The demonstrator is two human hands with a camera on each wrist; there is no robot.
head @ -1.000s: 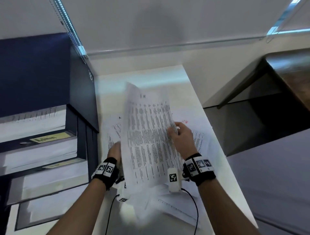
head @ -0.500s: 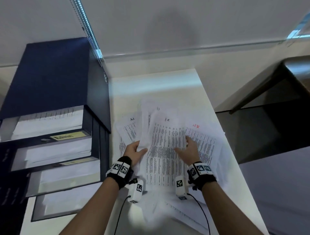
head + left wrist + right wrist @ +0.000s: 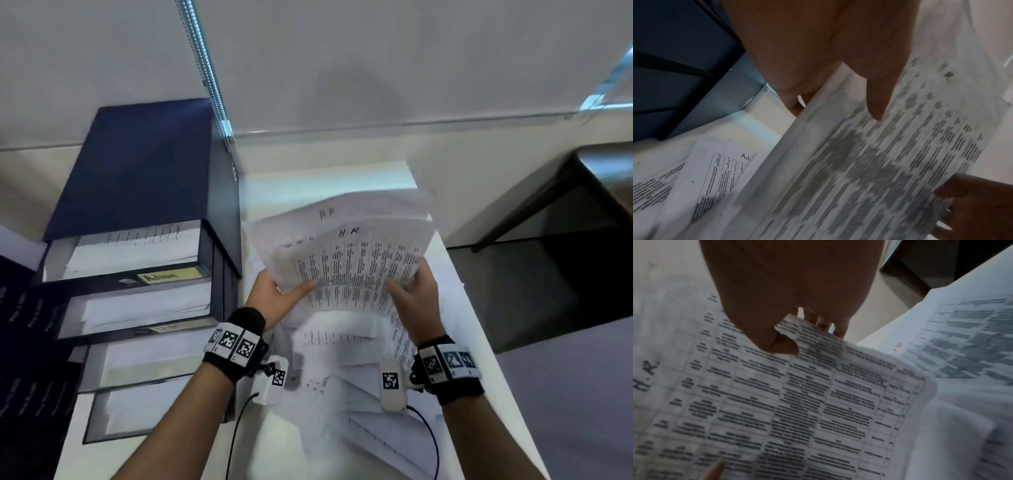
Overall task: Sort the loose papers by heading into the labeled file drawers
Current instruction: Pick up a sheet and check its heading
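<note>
Seen from the head camera, a person stands at a white desk (image 3: 342, 178) and lifts a small sheaf of printed sheets above a loose scatter of papers (image 3: 342, 370). The front sheet, a page headed "H.R" (image 3: 356, 267) in handwriting, is covered in a dense printed table. Just behind it a second sheet (image 3: 329, 214) shows a handwritten heading too blurred to read for certain.

The left hand (image 3: 277, 298) pinches the sheaf's lower left edge, thumb on the front and fingers behind. The right hand (image 3: 416, 298) holds the lower right edge in the same pinching grip. The wrist views confirm both thumbs pressing on the printed face.

To the left stands a dark blue file cabinet (image 3: 144, 164) with several drawers pulled open, each already holding paper. The top drawer carries a yellowish label reading "Admin" (image 3: 168, 275). The label (image 3: 171, 327) on the next drawer is too small to read.

To do this step well, the held sheets should probably be separated first, since they seem to bear different headings. It would help to read each drawer label before dropping anything in. Keeping both hands on the thin sheets should stop them from buckling. One sheet on the desk, headed "Ad" (image 3: 721, 164), likely belongs in the labeled top drawer.
</note>
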